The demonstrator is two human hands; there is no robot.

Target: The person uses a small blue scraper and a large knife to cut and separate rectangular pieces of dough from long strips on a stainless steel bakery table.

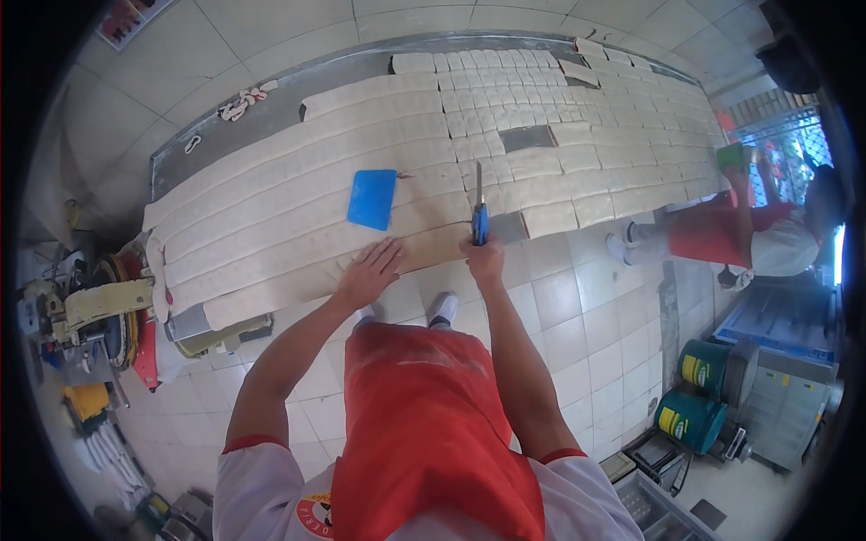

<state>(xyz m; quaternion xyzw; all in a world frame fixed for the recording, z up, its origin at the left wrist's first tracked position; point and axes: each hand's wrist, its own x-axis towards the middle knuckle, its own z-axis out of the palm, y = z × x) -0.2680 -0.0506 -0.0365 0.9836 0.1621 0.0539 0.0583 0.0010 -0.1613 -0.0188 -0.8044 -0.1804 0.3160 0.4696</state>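
Long pale strips that look like rolled dough point(298, 171) lie side by side across a long table. My left hand point(368, 273) rests flat on the nearest strip, its fingers stretched out. A blue-handled knife point(480, 224) with a long narrow blade is gripped in my right hand point(485, 260), the blade pointing away from me over the strips. To the right of the knife, shorter cut pieces point(577, 185) sit in rows. A blue flat scraper point(371, 199) lies on the strips, beyond my left hand.
Grey metal tabletop point(271, 135) shows at the far left, with scraps point(245, 102) on it. A co-worker point(753, 230) in a red apron stands at the table's right end near a green object point(731, 157). Green buckets point(693, 420) stand at the lower right; machinery point(99, 311) is at left.
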